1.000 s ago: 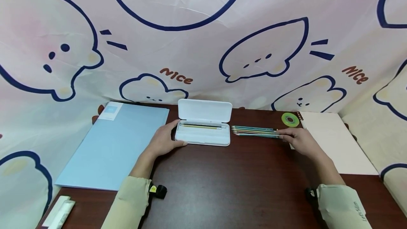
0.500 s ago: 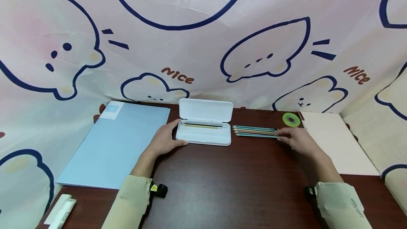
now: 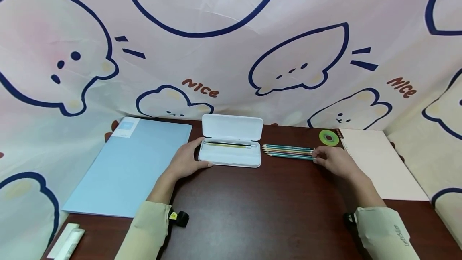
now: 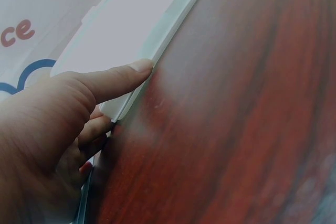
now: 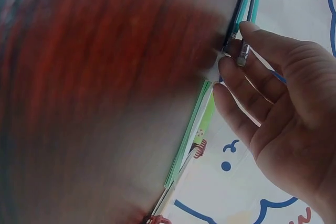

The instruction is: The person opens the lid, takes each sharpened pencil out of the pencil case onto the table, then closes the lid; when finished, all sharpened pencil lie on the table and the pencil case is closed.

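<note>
A white pencil case [image 3: 231, 159] lies with its lid raised at the back of the table, a few slim pencils [image 3: 229, 145] along its inner back side. My left hand [image 3: 185, 159] holds its left end, thumb [image 4: 126, 80] on the front edge and fingers behind. To the right, several teal and other coloured pencils [image 3: 286, 151] lie side by side, points toward the case. My right hand [image 3: 335, 161] is at their blunt ends. In the right wrist view, thumb and index finger pinch one pencil near its metal-banded end [image 5: 243, 56]; the other fingers are loosely bent.
A blue folder [image 3: 133, 167] lies at left, with two white packets [image 3: 66, 242] nearer the front. A green ring-shaped disc [image 3: 329, 137] and a white spiral pad [image 3: 382, 163] are at right. A cartoon-printed cloth [image 3: 223, 59] hangs close behind the table.
The right hand has shifted slightly left, its fingers drawing in at the pencils' blunt ends. The left hand stays on the case. The head view tilts slightly.
</note>
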A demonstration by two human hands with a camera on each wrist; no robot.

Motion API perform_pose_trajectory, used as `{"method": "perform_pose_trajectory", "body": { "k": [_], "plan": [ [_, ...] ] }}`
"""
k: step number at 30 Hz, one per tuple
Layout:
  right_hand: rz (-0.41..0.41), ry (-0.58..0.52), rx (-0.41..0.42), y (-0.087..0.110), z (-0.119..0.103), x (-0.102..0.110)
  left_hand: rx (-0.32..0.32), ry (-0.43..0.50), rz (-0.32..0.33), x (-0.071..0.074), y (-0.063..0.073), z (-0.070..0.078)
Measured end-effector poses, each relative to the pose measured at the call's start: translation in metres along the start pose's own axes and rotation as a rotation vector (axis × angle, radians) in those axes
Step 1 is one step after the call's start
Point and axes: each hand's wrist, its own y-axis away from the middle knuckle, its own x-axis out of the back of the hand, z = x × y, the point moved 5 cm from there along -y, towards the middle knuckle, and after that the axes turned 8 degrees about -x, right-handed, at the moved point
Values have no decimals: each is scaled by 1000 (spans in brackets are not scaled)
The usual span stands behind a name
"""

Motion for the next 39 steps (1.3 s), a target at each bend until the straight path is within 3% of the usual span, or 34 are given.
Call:
{"method": "perform_pose_trajectory", "body": {
  "k": [24,39],
  "plan": [
    [19,85,-2,-10,-10,-3,7,3,-7,1,1,0],
    [2,75,-13,-11,-13,-2,-1,11,-4,1,0,0]
  ]
}}
